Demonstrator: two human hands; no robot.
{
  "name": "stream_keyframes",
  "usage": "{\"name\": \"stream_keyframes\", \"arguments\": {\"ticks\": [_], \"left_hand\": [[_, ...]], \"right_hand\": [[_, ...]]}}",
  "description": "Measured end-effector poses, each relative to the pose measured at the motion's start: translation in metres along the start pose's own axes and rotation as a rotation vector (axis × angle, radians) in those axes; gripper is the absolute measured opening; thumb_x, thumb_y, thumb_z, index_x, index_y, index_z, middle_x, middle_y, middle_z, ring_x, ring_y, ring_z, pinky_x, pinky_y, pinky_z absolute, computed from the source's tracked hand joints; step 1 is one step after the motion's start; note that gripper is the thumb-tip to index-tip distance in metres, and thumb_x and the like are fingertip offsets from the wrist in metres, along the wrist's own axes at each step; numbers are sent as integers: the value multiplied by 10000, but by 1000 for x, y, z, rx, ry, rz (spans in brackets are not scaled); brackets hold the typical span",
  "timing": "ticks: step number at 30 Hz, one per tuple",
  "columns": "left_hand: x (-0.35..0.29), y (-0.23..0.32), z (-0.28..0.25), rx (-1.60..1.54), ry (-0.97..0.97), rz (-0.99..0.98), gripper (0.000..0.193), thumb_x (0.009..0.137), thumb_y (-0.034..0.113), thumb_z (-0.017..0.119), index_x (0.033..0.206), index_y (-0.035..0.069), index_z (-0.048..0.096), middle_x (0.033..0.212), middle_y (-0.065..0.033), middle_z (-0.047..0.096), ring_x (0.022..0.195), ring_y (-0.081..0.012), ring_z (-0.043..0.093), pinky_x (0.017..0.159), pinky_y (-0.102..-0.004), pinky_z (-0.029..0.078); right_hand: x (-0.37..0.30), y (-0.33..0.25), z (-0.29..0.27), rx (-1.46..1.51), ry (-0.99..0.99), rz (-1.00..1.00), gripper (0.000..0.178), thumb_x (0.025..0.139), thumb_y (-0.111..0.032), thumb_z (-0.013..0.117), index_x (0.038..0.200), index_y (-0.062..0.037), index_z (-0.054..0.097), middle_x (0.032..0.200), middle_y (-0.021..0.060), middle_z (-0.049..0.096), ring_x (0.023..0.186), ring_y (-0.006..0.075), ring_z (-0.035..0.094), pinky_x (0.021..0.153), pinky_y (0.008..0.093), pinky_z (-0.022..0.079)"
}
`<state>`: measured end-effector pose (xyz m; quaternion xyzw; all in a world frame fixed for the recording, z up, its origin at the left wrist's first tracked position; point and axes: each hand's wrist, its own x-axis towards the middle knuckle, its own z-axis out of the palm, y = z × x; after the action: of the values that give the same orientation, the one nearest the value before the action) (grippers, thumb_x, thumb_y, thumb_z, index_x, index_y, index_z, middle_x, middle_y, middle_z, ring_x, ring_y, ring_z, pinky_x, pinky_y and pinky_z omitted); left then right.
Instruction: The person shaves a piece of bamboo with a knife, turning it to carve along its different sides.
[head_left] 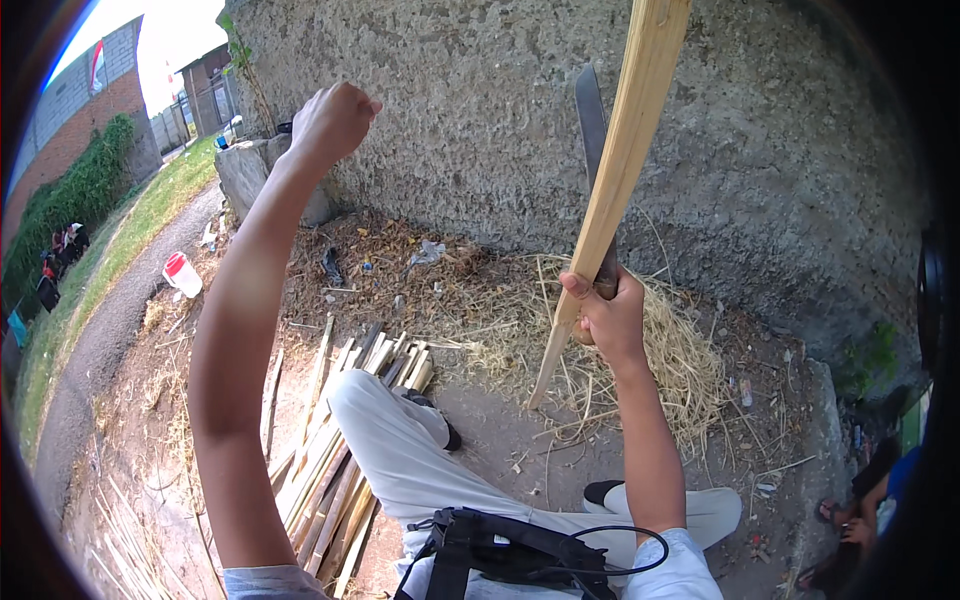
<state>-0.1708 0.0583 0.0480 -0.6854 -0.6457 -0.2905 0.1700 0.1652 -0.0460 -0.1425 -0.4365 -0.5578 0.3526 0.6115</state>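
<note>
My right hand (612,318) grips a machete, its dark blade (592,120) pointing up. The thumb of the same hand pins a long pale bamboo strip (632,130) against it. This strip slants from above the top edge down past my hand to a thin lower end, covering part of the blade. My left hand (338,122) is raised at the upper left, away from the strip, its fingers curled into a fist. Nothing shows sticking out of it.
Split bamboo strips (325,490) lie piled beside my left leg. Pale shavings (680,360) are heaped beyond my right hand, below a rough wall (480,110). A red-and-white jug (182,275) stands left. Another person (875,500) sits at the right edge.
</note>
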Motion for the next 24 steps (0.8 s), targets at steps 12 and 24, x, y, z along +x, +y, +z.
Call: {"name": "stream_keyframes", "arguments": {"ticks": [12,24], "left_hand": [[-169,76,179,-838,-771,340,743,855,340,768,1484,147,422,1430,-126,541,1348,-299,489,1085,-558,435],[-215,167,243,-1480,-626,-16,291,742,135,871,941,3,706,838,-79,745,763,-102,674,677,-278,521]], "right_hand": [[12,19,-34,312,-118,-130,410,770,-264,877,937,-4,609,722,66,661,484,36,524,425,178,407],[30,3,-32,107,-113,-56,240,813,-123,822,914,-8,637,728,27,662,452,6,490,370,191,345]]}}
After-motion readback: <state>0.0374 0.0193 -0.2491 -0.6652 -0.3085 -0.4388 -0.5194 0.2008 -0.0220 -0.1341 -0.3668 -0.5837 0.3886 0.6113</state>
